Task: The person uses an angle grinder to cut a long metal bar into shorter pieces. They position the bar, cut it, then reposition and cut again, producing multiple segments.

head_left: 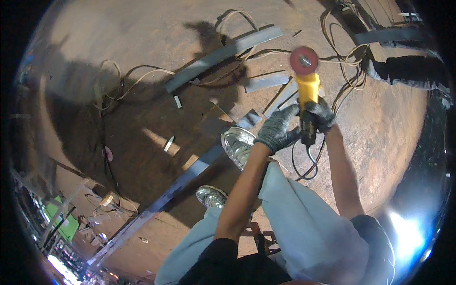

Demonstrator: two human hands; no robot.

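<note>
A yellow and black angle grinder (308,88) with a reddish disc (304,60) points away from me, its disc at the far end. My right hand (321,115), in a dark grey glove, is wrapped round the grinder's body from the right. My left hand (279,127), gloved alike, is at the left of the black handle. Its thumb and fingers are spread in a curve toward the tool; whether the fingertips touch it I cannot tell. From the handle's rear end a dark cord (311,161) loops down beside my knee.
A long metal bar (190,173) runs from my shoe (236,143) to the lower left. Farther off lie an angled steel bar (223,58), a short flat piece (267,82) and looping cables (349,59). Another person's leg (411,71) is at the right. Bright light glares at the lower right.
</note>
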